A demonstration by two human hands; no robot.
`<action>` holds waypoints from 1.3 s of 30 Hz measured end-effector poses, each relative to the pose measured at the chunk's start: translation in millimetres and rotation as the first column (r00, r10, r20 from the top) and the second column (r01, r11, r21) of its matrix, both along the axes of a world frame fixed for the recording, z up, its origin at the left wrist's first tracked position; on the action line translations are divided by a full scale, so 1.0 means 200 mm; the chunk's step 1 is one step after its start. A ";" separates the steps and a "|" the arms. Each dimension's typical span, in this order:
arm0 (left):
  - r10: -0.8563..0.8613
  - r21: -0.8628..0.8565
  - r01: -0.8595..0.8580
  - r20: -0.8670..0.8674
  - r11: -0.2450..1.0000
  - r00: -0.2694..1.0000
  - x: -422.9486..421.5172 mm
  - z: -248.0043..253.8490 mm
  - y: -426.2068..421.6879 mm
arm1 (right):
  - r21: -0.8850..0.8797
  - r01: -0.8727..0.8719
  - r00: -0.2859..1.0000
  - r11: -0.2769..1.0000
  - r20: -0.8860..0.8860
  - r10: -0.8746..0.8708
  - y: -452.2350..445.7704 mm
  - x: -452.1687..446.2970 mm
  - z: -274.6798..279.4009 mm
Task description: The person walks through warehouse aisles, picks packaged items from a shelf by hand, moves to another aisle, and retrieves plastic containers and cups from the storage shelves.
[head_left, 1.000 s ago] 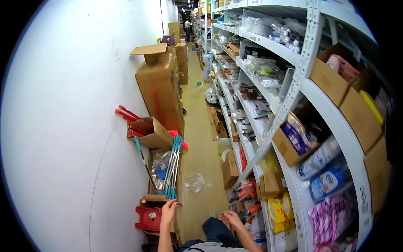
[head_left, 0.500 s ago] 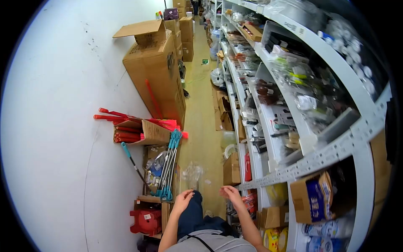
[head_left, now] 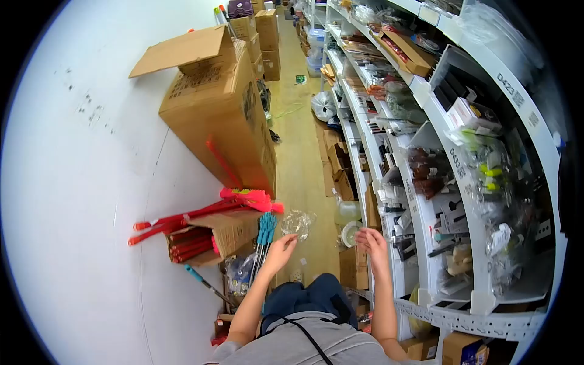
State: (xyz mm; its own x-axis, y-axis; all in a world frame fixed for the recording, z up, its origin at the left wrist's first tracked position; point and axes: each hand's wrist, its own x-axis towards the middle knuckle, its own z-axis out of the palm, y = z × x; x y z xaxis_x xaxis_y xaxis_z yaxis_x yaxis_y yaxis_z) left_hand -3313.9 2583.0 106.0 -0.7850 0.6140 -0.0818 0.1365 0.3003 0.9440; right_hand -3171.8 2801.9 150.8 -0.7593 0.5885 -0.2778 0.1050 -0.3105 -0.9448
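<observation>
Well apart — left hand (head_left: 281, 252) near teal poles (head_left: 266, 229), right hand (head_left: 373, 244) near shelves (head_left: 455, 160) — left grip's state unclear, right grip loosely parted.

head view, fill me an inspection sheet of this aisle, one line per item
Surface: pale yellow floor, bare along much of the aisle.
Job's things: nothing seen in either hand; teal-ended poles appear beside the left hand, stocked shelving beyond the right hand.
Clutter: crumpled clear plastic on the floor; red poles in an open carton, some lying across its top.
Hands: left loosely curled, right with fingers extended; both raised.
Cables: thin dark line down the wall, cable or crack unclear.
Surroundings: tall cardboard box with a raised flap, by the wall.
</observation>
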 end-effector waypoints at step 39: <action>-0.087 0.187 0.075 0.056 0.980 0.995 -2.99 -0.01 2.25 | -0.046 -0.142 0.990 0.989 0.002 0.142 1.68 -3.03 -0.11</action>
State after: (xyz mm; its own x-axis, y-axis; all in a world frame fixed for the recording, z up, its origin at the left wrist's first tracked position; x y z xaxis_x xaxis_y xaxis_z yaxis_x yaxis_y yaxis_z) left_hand -3911.9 3032.9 103.6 -0.7286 0.6849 -0.0099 0.0909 0.1110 0.9897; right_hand -3777.7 3138.1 129.5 -0.8326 0.4615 -0.3062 0.1563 -0.3346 -0.9293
